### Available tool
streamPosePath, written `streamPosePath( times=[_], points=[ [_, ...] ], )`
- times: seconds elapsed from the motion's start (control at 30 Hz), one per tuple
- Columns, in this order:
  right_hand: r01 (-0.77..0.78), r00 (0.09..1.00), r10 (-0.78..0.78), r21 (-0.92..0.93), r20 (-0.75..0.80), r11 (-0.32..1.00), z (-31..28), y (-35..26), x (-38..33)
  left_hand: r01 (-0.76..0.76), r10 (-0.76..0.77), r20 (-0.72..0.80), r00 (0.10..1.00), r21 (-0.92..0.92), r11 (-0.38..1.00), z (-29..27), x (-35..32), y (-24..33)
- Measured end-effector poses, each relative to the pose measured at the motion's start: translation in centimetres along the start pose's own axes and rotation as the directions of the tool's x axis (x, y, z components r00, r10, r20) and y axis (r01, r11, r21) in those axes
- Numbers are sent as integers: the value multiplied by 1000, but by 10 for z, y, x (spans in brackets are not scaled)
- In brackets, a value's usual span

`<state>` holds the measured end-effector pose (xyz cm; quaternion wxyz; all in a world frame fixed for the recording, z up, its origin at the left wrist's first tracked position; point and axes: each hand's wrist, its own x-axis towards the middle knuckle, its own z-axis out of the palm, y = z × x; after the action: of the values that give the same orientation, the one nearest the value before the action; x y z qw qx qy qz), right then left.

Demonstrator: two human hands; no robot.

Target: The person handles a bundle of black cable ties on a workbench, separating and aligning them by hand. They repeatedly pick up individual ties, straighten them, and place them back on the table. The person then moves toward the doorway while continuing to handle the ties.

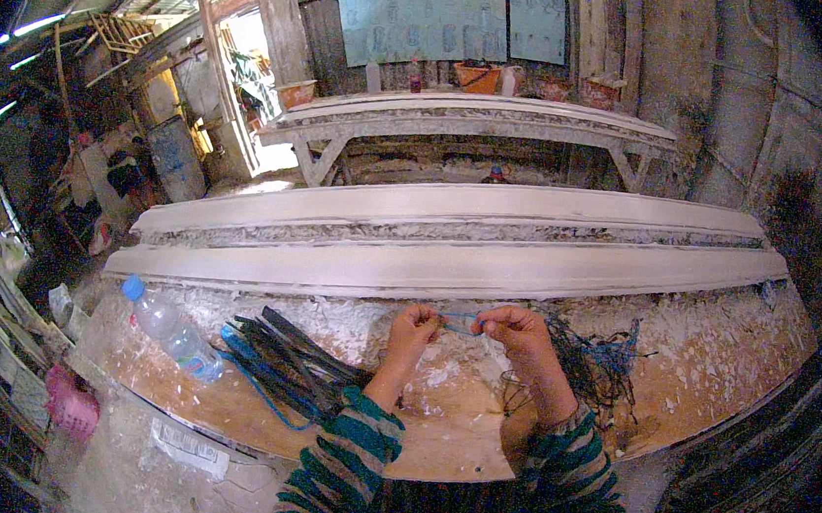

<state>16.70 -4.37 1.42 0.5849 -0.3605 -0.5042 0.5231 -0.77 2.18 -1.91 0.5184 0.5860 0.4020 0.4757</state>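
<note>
A short thin blue cord (460,317) stretches between my two hands above the wooden board. My left hand (412,334) pinches one end between thumb and fingertips. The other end is pinched in my right hand (520,334). Left of my left wrist lies a bundle of dark flat strips (300,360), with a blue rope (268,403) looping along its near side. Beside and partly behind my right hand spreads a tangle of thin black and blue strings (611,360).
Two long white moulded strips (351,261) lie across the far part of the plaster-spattered tabletop (456,459). A clear bottle with a blue cap (172,327) lies at left. Beyond stands a white bench (483,125) bearing orange tubs (478,78).
</note>
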Motion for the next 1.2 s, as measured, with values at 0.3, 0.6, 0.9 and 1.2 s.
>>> streamPosePath(
  times=[0.3, 0.6, 0.9, 1.2],
  points=[
    [30, 927, -251, -612, -280, 791, -1, 7, 4, -39, 16, 216, 976, 105, 994, 6, -6, 8],
    [65, 816, -455, -726, -356, 684, -22, 12, 12, -23, 32, 501, 865, -25, 999, 19, -22, 13],
    [210, 924, -367, -656, -110, 725, -12, 23, 10, -59, 58, -92, 994, -19, 998, -9, 10, -10],
    [153, 938, -71, -224, 338, 962, 18, 16, -3, -69, 70, -158, 985, 11, 998, -20, 12, -10]
  ],
)
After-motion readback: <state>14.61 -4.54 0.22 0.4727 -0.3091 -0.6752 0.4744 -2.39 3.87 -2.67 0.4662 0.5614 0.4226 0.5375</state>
